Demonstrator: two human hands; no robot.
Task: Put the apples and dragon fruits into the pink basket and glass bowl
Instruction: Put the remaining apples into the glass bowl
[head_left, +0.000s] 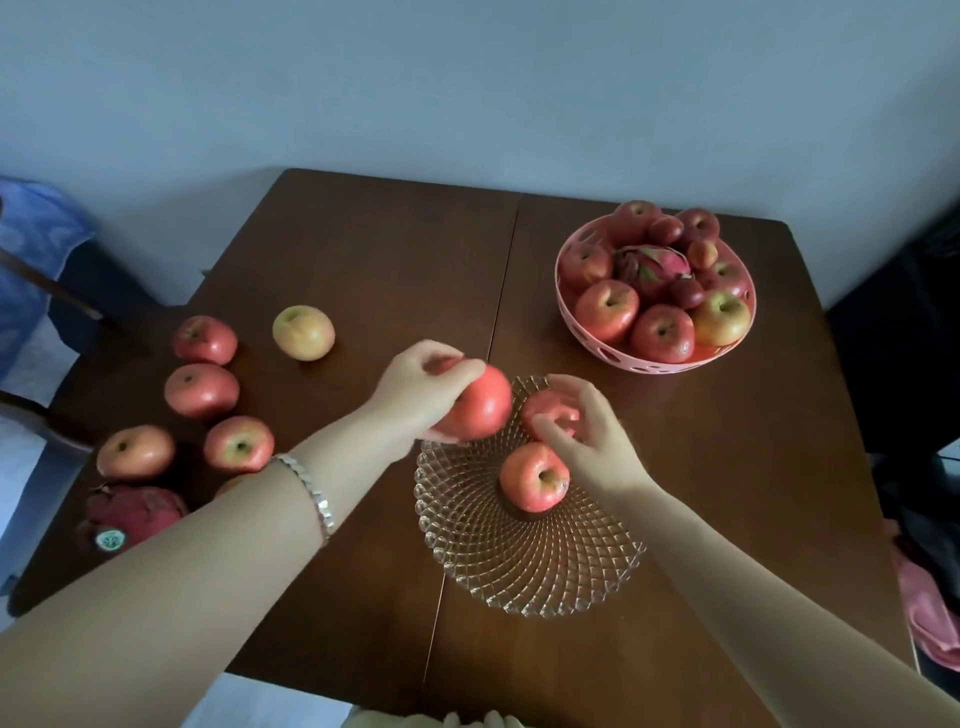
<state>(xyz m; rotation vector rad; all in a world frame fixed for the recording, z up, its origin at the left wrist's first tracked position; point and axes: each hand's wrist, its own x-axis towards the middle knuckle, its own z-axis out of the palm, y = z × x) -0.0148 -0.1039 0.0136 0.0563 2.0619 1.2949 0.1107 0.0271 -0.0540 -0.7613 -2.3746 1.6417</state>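
Fingers (457, 371) of the left hand (415, 395) are closed around a large red apple (480, 408), which they hold above the far left rim of the glass bowl (524, 561). Fingers of the right hand (592, 436) are curled on a second apple (548, 413) at the far side of the bowl; whether it already rests on the glass, I cannot tell. A third apple (535, 483) lies in the middle of the bowl, just beside the right hand. On the left side of the brown worktop (395, 270) five loose apples (202, 389) lie, one of them yellowish, and near the left forearm is a dragon fruit (130, 512) with a sticker. The pink basket (649, 364) stands at the far right, full of apples around another dragon fruit (657, 267). The left wrist wears a silver bracelet (311, 493).
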